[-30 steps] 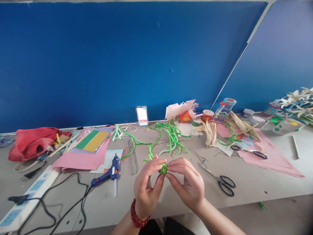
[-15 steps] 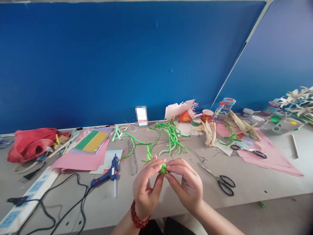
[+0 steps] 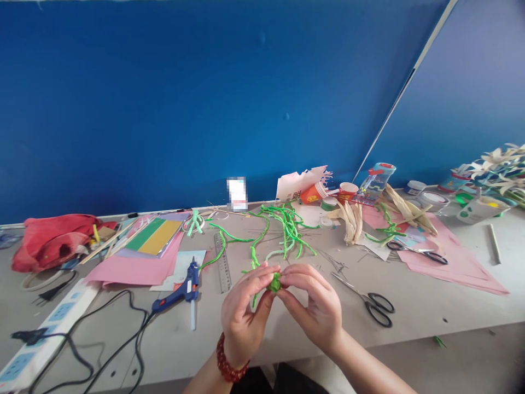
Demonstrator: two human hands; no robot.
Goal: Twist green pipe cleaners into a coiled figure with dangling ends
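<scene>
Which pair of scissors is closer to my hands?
The pair on the bare table just right of your right hand; the other scissors lie farther back, partly on the pink paper.

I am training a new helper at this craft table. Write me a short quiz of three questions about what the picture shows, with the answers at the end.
1. True or false: the left hand and the right hand both pinch the small green ball between their fingertips.
2. Which tool lies nearest to the right hand, on its right side? A) black scissors B) a hammer C) a stapler
3. Fill in the missing word: the blue glue gun lies to the ___ of the metal ruler.

Key: 1 true; 2 A; 3 left.
</scene>
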